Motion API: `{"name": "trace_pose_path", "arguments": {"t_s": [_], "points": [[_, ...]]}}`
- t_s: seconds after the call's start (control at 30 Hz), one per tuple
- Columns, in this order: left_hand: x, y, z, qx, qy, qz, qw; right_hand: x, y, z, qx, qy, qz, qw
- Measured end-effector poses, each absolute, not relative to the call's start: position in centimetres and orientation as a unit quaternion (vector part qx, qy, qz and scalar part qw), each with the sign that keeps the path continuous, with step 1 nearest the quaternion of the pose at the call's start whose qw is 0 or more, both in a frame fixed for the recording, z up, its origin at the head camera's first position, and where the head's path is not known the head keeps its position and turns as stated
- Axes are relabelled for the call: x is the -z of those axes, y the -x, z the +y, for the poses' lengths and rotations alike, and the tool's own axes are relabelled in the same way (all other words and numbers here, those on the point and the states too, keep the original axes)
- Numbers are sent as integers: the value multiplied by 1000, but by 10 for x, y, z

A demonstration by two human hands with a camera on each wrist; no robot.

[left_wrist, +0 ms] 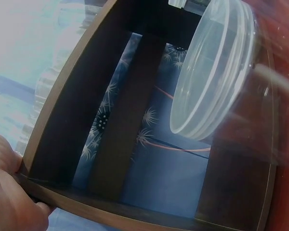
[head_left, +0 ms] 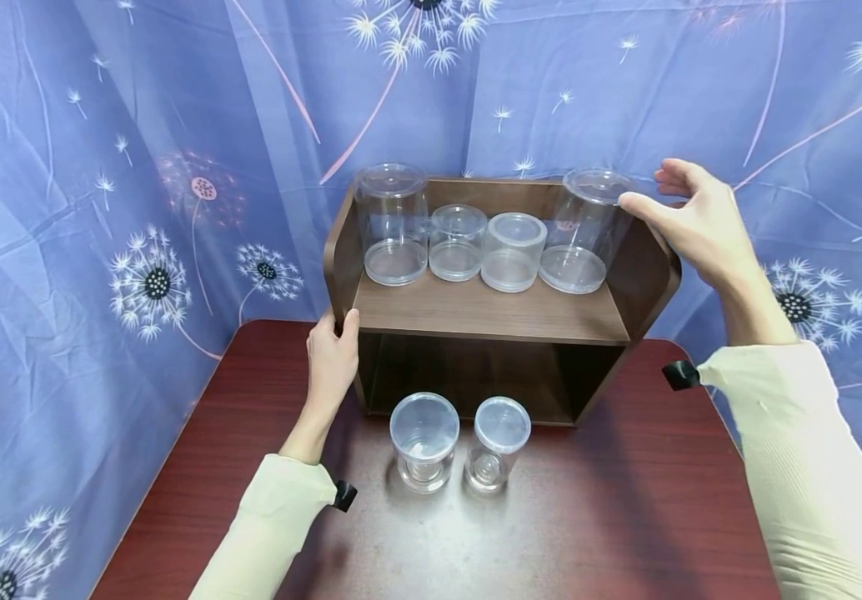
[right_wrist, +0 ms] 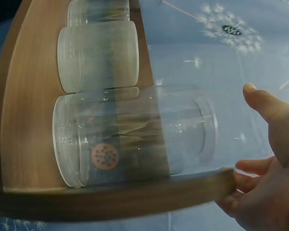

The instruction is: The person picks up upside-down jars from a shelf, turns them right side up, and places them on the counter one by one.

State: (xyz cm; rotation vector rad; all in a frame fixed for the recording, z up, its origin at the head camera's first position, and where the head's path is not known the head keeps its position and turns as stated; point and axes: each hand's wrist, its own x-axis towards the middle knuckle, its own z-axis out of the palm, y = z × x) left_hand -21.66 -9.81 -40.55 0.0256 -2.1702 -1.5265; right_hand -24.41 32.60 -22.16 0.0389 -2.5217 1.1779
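Note:
A small brown wooden shelf [head_left: 491, 312] stands on the table. My left hand [head_left: 332, 354] grips the front edge of its left side panel, with the thumb in front; the left wrist view also shows this hand [left_wrist: 12, 187] at the panel's corner. My right hand [head_left: 701, 221] is raised beside the top of the right tall clear jar [head_left: 577, 233], fingers and thumb spread. In the right wrist view its fingertips [right_wrist: 250, 166] are at the right panel's end, apart from the jar. Another tall jar [head_left: 393, 225] stands at the shelf's left.
Two shorter lidded jars, one clear [head_left: 458, 242] and one frosted [head_left: 513, 254], stand between the tall ones. On the red-brown table [head_left: 251, 467], a wider jar [head_left: 424, 437] and a narrower jar [head_left: 498, 437] stand before the lower compartment. A blue dandelion-print curtain [head_left: 198, 125] hangs behind.

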Motion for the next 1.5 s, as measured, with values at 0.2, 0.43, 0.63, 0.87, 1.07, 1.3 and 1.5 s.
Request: {"name": "trace_pose_path", "arguments": {"t_s": [0.2,0.43,0.63,0.87,1.07,1.3,1.5], "points": [[405,217,-99,557,-6,-792,249,218,259,317,-376,-13,-915,146],[403,217,-98,560,-8,-792,244,216,272,313,-316,-23,-941,116],[403,217,-97,558,-9,-793,243,215,281,309,-272,-28,-956,106],[405,218,-97,556,-12,-793,248,216,285,308,-256,-24,-963,86],[406,218,-97,555,-14,-794,246,220,288,307,-249,-36,-961,118],[408,218,-97,556,-14,-794,247,217,279,311,-269,-27,-955,123],[406,218,-97,559,-14,-792,245,209,263,309,-303,-17,-942,144]]}}
